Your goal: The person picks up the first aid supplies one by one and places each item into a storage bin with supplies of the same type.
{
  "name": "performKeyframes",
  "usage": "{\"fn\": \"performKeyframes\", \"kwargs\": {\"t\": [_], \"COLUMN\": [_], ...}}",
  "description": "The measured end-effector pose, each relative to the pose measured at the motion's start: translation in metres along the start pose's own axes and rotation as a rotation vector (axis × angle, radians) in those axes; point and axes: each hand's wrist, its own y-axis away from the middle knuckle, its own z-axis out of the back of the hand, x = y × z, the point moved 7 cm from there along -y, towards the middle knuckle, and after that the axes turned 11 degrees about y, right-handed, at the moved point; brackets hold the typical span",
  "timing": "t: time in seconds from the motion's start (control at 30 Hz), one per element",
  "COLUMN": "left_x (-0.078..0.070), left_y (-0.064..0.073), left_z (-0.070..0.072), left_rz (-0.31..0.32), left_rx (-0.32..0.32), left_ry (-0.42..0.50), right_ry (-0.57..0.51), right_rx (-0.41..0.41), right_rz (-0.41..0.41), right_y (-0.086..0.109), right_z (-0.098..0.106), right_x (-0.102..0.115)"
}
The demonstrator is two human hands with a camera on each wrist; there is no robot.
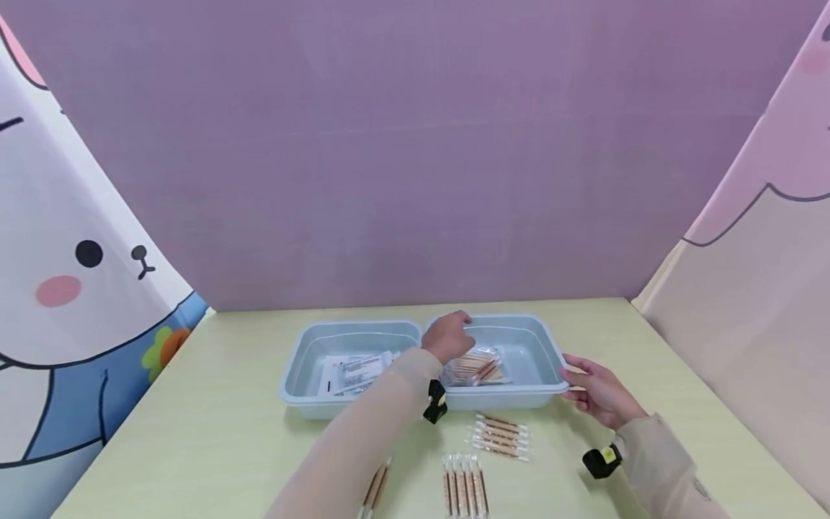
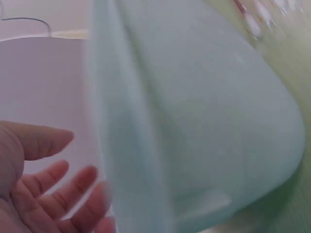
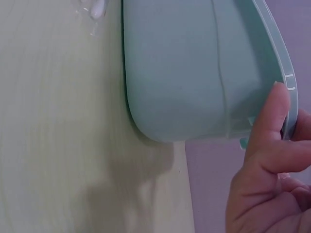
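Two pale blue plastic trays stand side by side on the table. My left hand (image 1: 449, 336) is over the left side of the right tray (image 1: 519, 390), near a clear packet of cotton swabs (image 1: 478, 367) inside it. In the left wrist view, its fingers (image 2: 68, 191) are spread beside a tray wall and hold nothing. At the right tray's front right corner, my right hand (image 1: 599, 389) grips the rim. The right wrist view shows a finger (image 3: 272, 114) against the outer wall and another past the rim.
The left tray (image 1: 295, 396) contains white printed packets (image 1: 359, 371). In front of the trays lie a packet of brown-tinted swabs (image 1: 501, 437), another row of swabs (image 1: 465, 486) and more swabs (image 1: 376, 489) beside my left sleeve. A purple backdrop (image 1: 415, 158) rises behind the table.
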Motion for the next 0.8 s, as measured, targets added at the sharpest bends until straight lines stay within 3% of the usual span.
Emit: {"fn": "performKeyframes", "kwargs": {"t": [0.2, 0.3, 0.37, 0.5, 0.6, 0.7, 0.8], "left_x": [-0.026, -0.039, -0.049, -0.062, -0.060, -0.048, -0.037], "left_y": [0.018, 0.032, 0.042, 0.061, 0.072, 0.078, 0.084], "left_z": [0.005, 0.000, -0.005, -0.017, -0.024, -0.030, -0.038], "left_rz": [-0.161, -0.220, -0.244, -0.298, -0.315, -0.313, -0.342], "left_rx": [0.042, 0.110, 0.173, 0.271, 0.305, 0.344, 0.425], "left_ry": [0.160, 0.227, 0.222, 0.101, 0.054, 0.068, 0.076], "right_ry": [0.013, 0.015, 0.013, 0.000, -0.020, -0.035, -0.041], "right_rx": [0.012, 0.024, 0.031, 0.023, 0.025, 0.048, 0.048], "right_rz": [0.013, 0.018, 0.022, 0.011, -0.005, -0.010, -0.004], "right_y": [0.004, 0.004, 0.002, 0.000, -0.001, 0.000, 0.000], "right_z": [0.005, 0.007, 0.007, 0.006, 0.004, 0.001, 0.003], "right_x": [0.002, 0.006, 0.010, 0.012, 0.008, 0.001, -0.001]}}
